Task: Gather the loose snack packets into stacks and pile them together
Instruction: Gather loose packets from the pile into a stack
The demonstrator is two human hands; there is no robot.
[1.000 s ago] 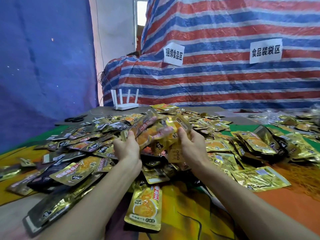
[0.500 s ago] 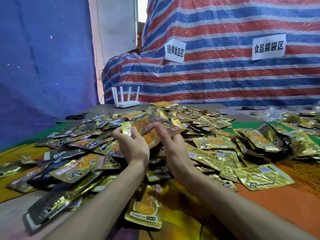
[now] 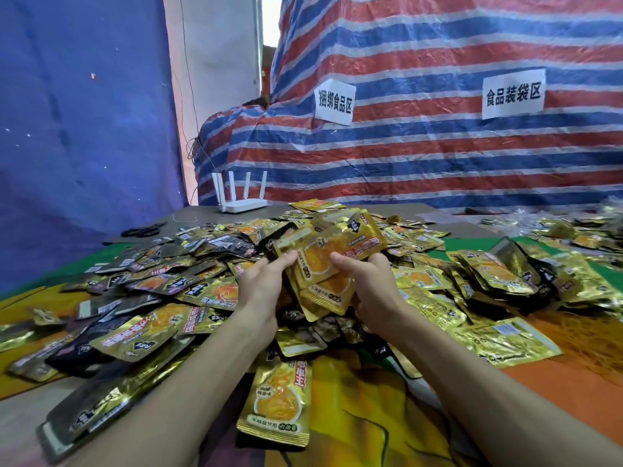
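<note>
A bunch of gold snack packets point(image 3: 332, 251) is raised above the table between both hands. My left hand point(image 3: 266, 281) grips its left edge and my right hand point(image 3: 367, 284) grips its right and lower side with the thumb on top. The bunch is uneven, with packets sticking out below. Under it a wide heap of loose gold and black packets point(image 3: 161, 284) covers the table. One gold packet point(image 3: 279, 399) lies alone near my forearms.
More loose packets point(image 3: 499, 274) are spread to the right on the green and orange cloth. A white router point(image 3: 241, 197) stands at the back of the table, with black scissors point(image 3: 141, 230) to its left. A striped tarp point(image 3: 438, 146) hangs behind.
Both hands have closed on a bunch of packets and brought it up, squared more flat toward me. The view has shifted slightly.
</note>
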